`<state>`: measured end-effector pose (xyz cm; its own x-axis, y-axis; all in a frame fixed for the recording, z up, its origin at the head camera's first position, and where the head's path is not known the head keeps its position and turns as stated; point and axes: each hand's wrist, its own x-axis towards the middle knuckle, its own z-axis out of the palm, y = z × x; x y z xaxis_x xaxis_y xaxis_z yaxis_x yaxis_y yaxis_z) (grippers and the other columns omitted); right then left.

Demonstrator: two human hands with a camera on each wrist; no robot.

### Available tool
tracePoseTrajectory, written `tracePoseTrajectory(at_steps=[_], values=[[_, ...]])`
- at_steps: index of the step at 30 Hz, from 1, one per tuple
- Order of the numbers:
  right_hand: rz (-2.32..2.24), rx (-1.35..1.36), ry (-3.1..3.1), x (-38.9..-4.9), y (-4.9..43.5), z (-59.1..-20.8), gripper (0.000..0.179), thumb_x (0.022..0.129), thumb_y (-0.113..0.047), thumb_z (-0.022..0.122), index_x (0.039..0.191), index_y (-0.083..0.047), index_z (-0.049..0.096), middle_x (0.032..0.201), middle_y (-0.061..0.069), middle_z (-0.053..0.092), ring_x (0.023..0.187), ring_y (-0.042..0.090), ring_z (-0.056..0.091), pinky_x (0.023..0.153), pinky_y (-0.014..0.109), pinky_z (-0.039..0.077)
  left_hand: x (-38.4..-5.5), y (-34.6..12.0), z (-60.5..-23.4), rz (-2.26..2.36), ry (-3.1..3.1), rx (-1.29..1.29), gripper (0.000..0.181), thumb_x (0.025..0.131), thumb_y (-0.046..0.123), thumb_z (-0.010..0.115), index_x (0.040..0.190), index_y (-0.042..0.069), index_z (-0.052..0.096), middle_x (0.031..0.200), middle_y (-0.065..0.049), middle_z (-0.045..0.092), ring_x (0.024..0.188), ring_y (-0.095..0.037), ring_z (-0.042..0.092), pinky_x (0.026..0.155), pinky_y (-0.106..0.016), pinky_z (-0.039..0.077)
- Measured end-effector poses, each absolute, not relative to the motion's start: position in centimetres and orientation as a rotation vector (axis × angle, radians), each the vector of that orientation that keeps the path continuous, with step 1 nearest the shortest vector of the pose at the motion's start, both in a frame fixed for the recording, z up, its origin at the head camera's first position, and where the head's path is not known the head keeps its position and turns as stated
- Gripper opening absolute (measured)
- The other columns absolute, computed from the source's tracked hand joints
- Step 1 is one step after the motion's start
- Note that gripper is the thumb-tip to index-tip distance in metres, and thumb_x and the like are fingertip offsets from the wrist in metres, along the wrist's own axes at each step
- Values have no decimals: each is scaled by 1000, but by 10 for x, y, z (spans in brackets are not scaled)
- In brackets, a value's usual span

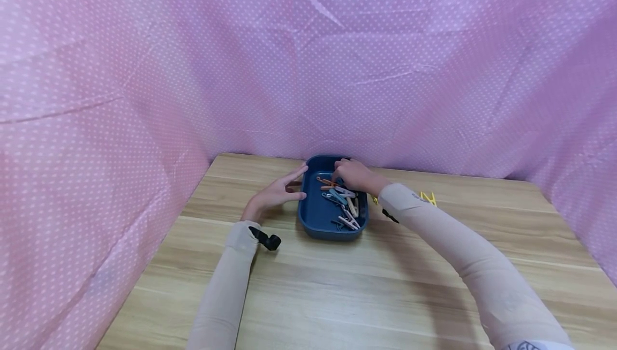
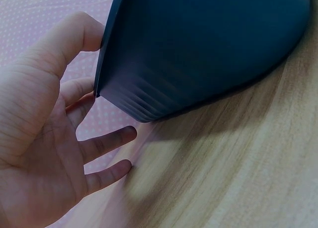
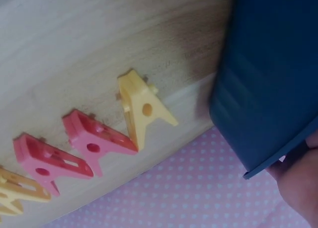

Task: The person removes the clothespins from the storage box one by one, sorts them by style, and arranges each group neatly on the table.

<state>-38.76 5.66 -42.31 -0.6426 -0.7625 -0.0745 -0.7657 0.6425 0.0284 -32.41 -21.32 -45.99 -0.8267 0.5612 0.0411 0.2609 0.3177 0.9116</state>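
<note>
A dark blue bin [image 1: 332, 235] stands toward the back of the wooden table, with several clothespins [image 1: 348, 193] in orange, blue, white and lilac lying inside. My left hand [image 1: 276, 193] is at its left side, thumb and fingers spread with fingertips at the rim; in the left wrist view two fingers stick out beside the bin wall. Over the right rim reaches my right hand [image 1: 354, 174], its fingers bent down inside near an orange clothespin [image 1: 328, 182]. Those fingertips are hidden, and I cannot tell whether they pinch anything.
Right of the bin, a row of clothespins stands on the table: a yellow one [image 3: 139, 106], two pink ones [image 3: 92, 143] and more yellow at the edge of the right wrist view. A pink dotted cloth [image 1: 308, 71] hangs behind the table [image 1: 328, 296].
</note>
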Motion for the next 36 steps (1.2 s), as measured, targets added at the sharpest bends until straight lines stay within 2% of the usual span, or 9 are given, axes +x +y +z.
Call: tracePoseTrajectory(at_steps=[8, 14, 26, 36], values=[[29, -1333, 2816, -388, 56, -426, 13, 91, -11, 76, 102, -16, 82, 112, 10, 70, 105, 28, 64, 90, 46, 56, -324, -213, -461, 1486, 2335, 733, 80, 101, 11, 63, 165, 12, 15, 174, 0, 1, 150, -38, 36, 121, -54, 35], [20, -1311, 2857, -393, 58, -429, 21, 88, -9, 79, 109, -13, 80, 110, 9, 70, 104, 28, 64, 91, 46, 56, -326, -213, -462, 1492, 2327, 735, 79, 101, 12, 63, 165, 12, 15, 174, -1, 1, 150, -37, 37, 121, -55, 34], [183, -1343, 2869, -396, 54, -426, 22, 93, -2, 71, 111, -11, 80, 105, 10, 70, 101, 29, 63, 90, 45, 56, -325, -213, -460, 1496, 2318, 703, 80, 101, 12, 64, 165, 14, 16, 174, 4, 3, 150, -36, 37, 121, -53, 35], [131, -1367, 2850, -397, 55, -427, 20, 89, -9, 78, 109, -11, 80, 105, 10, 70, 101, 29, 64, 90, 45, 55, -324, -214, -460, 1485, 2326, 706, 80, 101, 13, 64, 165, 14, 16, 174, 1, 2, 150, -36, 37, 122, -53, 34]])
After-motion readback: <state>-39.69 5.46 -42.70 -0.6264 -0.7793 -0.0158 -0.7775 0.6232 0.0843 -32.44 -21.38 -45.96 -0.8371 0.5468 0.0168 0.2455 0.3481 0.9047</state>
